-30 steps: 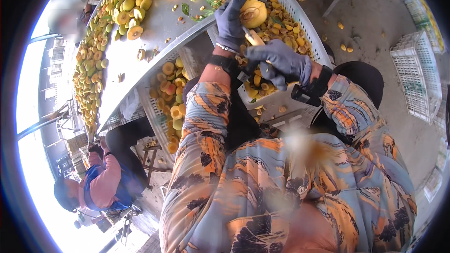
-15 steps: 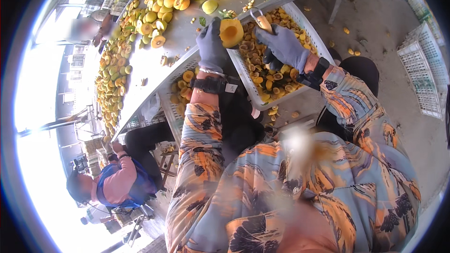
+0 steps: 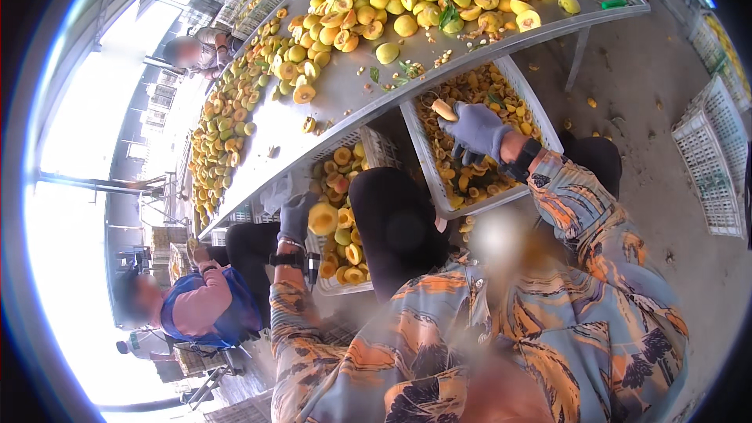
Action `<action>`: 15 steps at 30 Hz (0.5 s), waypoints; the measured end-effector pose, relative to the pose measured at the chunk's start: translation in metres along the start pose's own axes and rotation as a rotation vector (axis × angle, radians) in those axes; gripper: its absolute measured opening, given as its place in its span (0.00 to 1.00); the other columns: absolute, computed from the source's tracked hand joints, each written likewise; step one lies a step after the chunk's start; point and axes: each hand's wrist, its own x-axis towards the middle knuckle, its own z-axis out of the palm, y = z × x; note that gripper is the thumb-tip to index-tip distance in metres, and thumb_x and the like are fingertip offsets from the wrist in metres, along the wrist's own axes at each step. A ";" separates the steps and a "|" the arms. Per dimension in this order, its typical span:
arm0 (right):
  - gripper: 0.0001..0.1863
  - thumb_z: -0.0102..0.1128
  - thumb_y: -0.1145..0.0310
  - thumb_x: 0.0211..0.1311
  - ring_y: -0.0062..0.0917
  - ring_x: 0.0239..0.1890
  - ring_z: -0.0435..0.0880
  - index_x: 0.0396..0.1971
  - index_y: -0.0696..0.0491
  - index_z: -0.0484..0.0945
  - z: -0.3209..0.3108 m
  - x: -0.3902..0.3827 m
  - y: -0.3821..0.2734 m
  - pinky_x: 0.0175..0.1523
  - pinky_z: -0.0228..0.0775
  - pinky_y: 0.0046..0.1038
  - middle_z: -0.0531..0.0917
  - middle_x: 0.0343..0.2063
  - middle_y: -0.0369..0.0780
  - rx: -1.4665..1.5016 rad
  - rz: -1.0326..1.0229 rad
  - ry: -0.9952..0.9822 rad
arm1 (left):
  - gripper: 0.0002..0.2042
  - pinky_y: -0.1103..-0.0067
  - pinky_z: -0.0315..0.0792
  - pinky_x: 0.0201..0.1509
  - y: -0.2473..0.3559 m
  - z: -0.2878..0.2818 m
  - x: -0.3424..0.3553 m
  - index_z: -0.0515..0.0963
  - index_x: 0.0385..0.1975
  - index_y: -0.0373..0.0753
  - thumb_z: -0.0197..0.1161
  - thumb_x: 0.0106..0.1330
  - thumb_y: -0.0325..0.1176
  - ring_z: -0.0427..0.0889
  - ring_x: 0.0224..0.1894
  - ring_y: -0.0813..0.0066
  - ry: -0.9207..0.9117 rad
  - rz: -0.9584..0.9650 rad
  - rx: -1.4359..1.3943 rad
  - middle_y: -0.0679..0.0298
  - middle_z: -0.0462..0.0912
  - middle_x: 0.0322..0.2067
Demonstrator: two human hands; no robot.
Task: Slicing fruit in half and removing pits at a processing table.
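My left hand [image 3: 295,219], in a grey glove, is low at the left over a white crate [image 3: 342,288] of hollowed yellow peach halves. At its fingers is a hollowed peach half [image 3: 322,219], apparently still gripped; the fingertips are partly hidden. My right hand [image 3: 475,131], also gloved, is closed round the wooden handle [image 3: 444,110] of a pitting tool, whose thin metal loop is hard to make out against the scraps. Below that hand stands a white crate [image 3: 413,131] full of brownish-yellow fruit scraps.
A metal table [image 3: 345,102] bears heaped halved peaches [image 3: 368,12] and loose pits. A green-handled object [image 3: 614,3] lies at its right end. White crates [image 3: 709,157] stand at the right. One person [image 3: 204,301] sits at the left; another person [image 3: 205,51] is beyond the table.
My left hand has moved down and left from the table edge to the left crate, carrying the peach half. My right hand stays over the scraps with the tool. The view has shifted.
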 end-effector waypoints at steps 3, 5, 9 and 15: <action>0.23 0.54 0.57 0.68 0.28 0.17 0.85 0.49 0.63 0.73 -0.002 0.000 -0.001 0.20 0.78 0.27 0.85 0.23 0.45 -0.019 0.019 0.019 | 0.17 0.80 0.74 0.39 0.034 0.009 0.016 0.80 0.49 0.32 0.65 0.61 0.33 0.81 0.37 0.77 0.087 0.002 -0.190 0.63 0.85 0.34; 0.24 0.56 0.55 0.67 0.33 0.19 0.86 0.47 0.63 0.74 -0.004 0.004 0.011 0.23 0.78 0.31 0.84 0.21 0.47 -0.053 -0.006 0.070 | 0.16 0.80 0.75 0.41 0.109 0.050 0.035 0.80 0.49 0.33 0.63 0.63 0.33 0.82 0.37 0.76 0.102 0.111 -0.017 0.63 0.85 0.35; 0.20 0.63 0.57 0.63 0.35 0.21 0.86 0.40 0.61 0.74 0.007 0.022 0.020 0.24 0.75 0.34 0.82 0.19 0.47 -0.237 -0.235 0.234 | 0.16 0.76 0.76 0.49 0.157 0.101 0.124 0.81 0.50 0.39 0.65 0.63 0.36 0.85 0.42 0.70 0.024 0.556 0.298 0.57 0.86 0.41; 0.21 0.59 0.53 0.64 0.48 0.25 0.83 0.34 0.60 0.75 -0.004 0.025 0.041 0.31 0.74 0.43 0.81 0.20 0.52 -0.286 -0.373 0.499 | 0.21 0.70 0.75 0.53 0.244 0.220 0.227 0.81 0.49 0.43 0.63 0.59 0.46 0.84 0.47 0.59 -0.086 0.498 0.391 0.55 0.86 0.42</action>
